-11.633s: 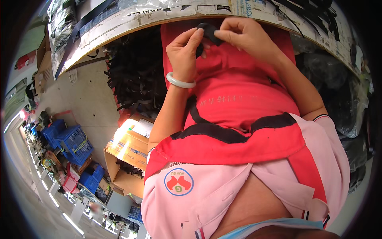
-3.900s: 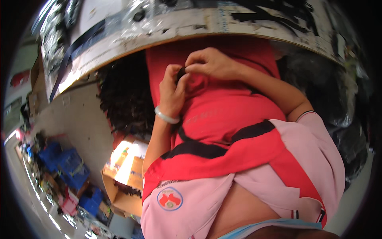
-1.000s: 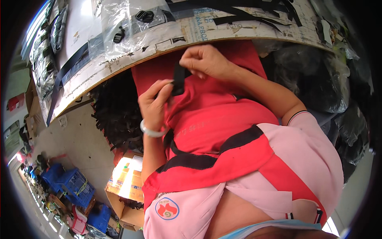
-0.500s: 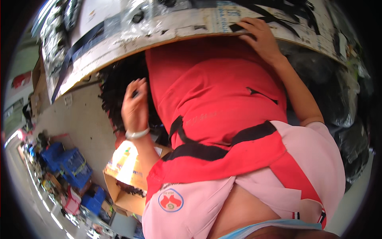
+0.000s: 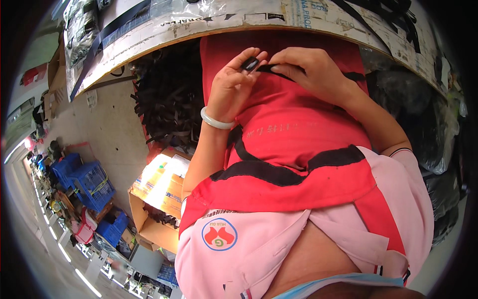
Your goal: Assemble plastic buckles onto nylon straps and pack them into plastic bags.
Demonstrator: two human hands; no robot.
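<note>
Over my lap, in front of the table edge, my left hand (image 5: 230,85) is closed around a small black plastic buckle (image 5: 250,64). A white bangle circles that wrist. Just beside it, my right hand (image 5: 314,69) pinches a black webbing strap (image 5: 283,75), whose end reaches the left fingertips by the buckle. Whether the strap passes through the buckle I cannot tell. Part of the strap is hidden behind my right hand. A red apron (image 5: 284,109) lies beneath both hands.
Several black straps (image 5: 386,15) lie on the worn tabletop (image 5: 194,25). A heap of black webbing (image 5: 164,94) hangs left of my lap, above an open cardboard box (image 5: 157,194). Black plastic bags (image 5: 413,114) sit at the right; blue crates (image 5: 92,184) stand far left.
My right hand has come off the tabletop with the black strap in its fingers. My left hand has moved up and right, bringing the buckle close to the strap.
</note>
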